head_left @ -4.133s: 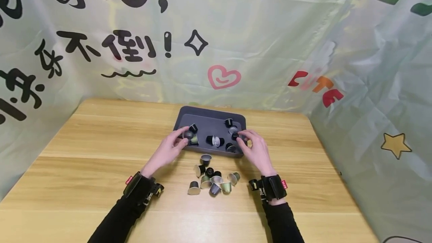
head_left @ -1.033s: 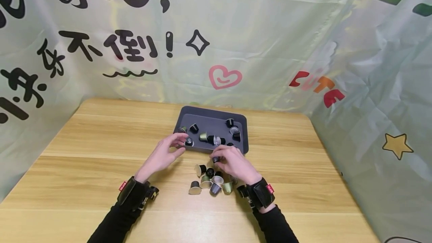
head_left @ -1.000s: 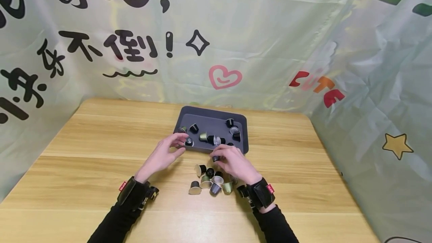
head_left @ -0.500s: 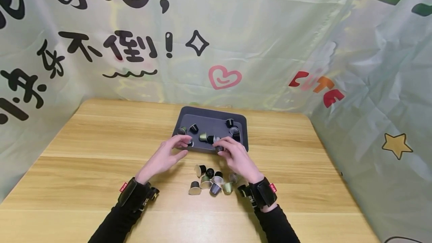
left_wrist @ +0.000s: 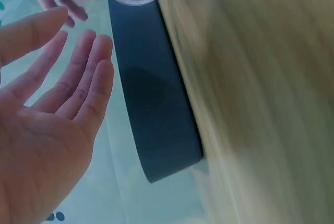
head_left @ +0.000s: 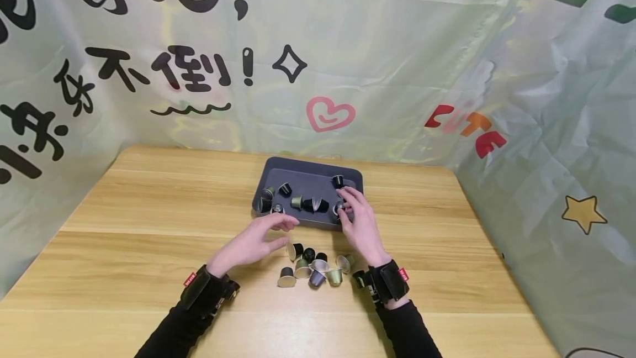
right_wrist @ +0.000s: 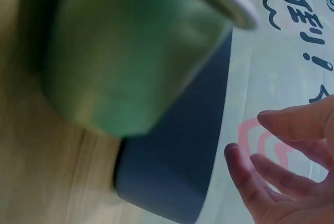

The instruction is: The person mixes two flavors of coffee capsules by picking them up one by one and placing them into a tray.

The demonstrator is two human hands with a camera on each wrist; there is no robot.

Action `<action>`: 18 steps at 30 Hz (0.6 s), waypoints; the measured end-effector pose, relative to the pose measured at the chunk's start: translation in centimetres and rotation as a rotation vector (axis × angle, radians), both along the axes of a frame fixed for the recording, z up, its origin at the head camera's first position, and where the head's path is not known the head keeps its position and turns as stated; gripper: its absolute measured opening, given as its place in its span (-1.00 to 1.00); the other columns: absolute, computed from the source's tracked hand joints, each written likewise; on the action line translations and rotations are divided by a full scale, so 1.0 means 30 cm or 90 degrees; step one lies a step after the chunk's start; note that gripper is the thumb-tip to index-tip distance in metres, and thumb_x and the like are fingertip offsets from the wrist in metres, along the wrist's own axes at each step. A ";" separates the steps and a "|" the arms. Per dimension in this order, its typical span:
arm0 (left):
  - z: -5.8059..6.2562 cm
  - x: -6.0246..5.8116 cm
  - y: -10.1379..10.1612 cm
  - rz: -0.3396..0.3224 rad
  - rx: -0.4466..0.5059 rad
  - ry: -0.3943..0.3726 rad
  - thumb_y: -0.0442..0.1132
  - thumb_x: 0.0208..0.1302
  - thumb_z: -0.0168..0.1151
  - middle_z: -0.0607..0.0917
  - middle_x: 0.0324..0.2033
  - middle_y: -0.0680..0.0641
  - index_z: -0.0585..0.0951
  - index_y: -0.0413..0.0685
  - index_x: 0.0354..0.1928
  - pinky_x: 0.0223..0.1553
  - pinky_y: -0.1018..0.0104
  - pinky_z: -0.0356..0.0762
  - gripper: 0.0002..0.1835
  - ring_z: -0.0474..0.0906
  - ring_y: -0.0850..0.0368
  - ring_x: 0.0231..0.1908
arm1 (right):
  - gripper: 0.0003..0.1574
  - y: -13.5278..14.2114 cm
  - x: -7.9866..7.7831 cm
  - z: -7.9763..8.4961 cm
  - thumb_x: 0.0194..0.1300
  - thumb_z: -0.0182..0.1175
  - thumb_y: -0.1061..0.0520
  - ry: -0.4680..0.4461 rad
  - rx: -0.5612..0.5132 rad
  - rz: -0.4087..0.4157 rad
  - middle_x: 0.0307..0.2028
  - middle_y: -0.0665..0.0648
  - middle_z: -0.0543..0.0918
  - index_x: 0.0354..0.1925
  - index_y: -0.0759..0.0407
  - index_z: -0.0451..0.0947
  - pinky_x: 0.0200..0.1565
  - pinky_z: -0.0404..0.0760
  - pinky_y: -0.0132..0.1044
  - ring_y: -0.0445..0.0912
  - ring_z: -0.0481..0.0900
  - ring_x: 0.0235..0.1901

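My left hand [head_left: 258, 239] hovers between the tray and the pile of coffee capsules, fingers stretched out and holding nothing. In the left wrist view the same hand [left_wrist: 57, 114] shows its palm and spread thumb. My right hand [head_left: 365, 225] reaches over the right end of the dark grey tray [head_left: 310, 163], its fingertips right by a capsule [head_left: 338, 210]. Nothing shows between its parted thumb and fingers [right_wrist: 297, 122] in the right wrist view. Several black and green capsules lie in the tray, including a green one [head_left: 296, 202] and a black one [head_left: 264, 205].
In front of the tray, several loose capsules sit on the wooden table [head_left: 149, 269], among them a black one [head_left: 286, 277] and a light green one [head_left: 335, 277]. A printed cloth [head_left: 397, 70] hangs behind and to the right.
My right hand carried a dark capsule from the pile into the tray, then moved right and lies parted from it. My left hand drew back from the tray's left end toward the pile.
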State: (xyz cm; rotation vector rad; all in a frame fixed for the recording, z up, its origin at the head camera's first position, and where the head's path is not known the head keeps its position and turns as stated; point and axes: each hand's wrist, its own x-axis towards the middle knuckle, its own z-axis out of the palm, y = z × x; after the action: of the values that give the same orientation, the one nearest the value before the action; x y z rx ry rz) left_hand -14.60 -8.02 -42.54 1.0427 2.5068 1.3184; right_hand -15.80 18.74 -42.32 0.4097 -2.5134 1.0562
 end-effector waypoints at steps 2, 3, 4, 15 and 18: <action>-0.003 0.006 0.007 -0.018 -0.019 0.000 -0.38 0.32 0.25 0.66 0.10 -0.22 0.51 -0.19 0.25 0.23 -0.03 0.57 -0.55 0.61 -0.09 0.10 | -0.48 0.009 -0.001 0.002 0.26 0.21 0.43 0.010 -0.002 -0.005 0.27 0.40 0.51 0.20 0.36 0.55 -0.09 0.73 0.01 0.14 0.70 -0.16; -0.005 0.009 0.010 -0.027 -0.029 -0.001 -0.37 0.33 0.25 0.66 0.11 -0.21 0.51 -0.18 0.25 0.23 -0.04 0.57 -0.55 0.61 -0.10 0.10 | -0.51 0.013 -0.001 0.004 0.26 0.21 0.43 0.017 0.000 -0.010 0.25 0.38 0.53 0.18 0.35 0.56 -0.11 0.72 0.01 0.13 0.71 -0.17; -0.006 0.012 0.011 -0.035 -0.039 -0.002 -0.35 0.33 0.25 0.66 0.12 -0.21 0.51 -0.17 0.25 0.22 -0.04 0.58 -0.56 0.61 -0.10 0.10 | -0.53 0.017 -0.002 0.006 0.25 0.21 0.43 0.025 -0.001 -0.014 0.23 0.38 0.55 0.15 0.36 0.58 -0.12 0.72 0.01 0.13 0.71 -0.17; -0.021 0.028 0.022 -0.086 -0.119 0.037 -0.41 0.30 0.22 0.61 0.21 -0.08 0.60 -0.04 0.17 0.33 -0.10 0.49 -0.61 0.55 -0.06 0.22 | -0.61 0.049 -0.003 0.015 0.26 0.20 0.41 0.041 -0.012 -0.048 0.17 0.31 0.62 0.06 0.31 0.65 -0.07 0.67 0.02 0.16 0.71 -0.13; -0.024 0.029 0.022 -0.084 -0.121 0.039 -0.44 0.28 0.22 0.62 0.20 -0.09 0.63 -0.05 0.10 0.33 -0.12 0.47 -0.64 0.55 -0.09 0.22 | -0.62 0.050 -0.003 0.015 0.27 0.20 0.39 0.031 -0.016 -0.047 0.17 0.29 0.63 0.06 0.30 0.65 -0.05 0.66 0.00 0.19 0.71 -0.11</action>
State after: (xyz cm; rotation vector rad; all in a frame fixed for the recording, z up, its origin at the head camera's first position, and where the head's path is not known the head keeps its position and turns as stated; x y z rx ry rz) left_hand -13.73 -7.36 -43.25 1.1975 2.4977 1.0053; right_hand -15.88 20.25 -41.89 0.3286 -2.4499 1.0368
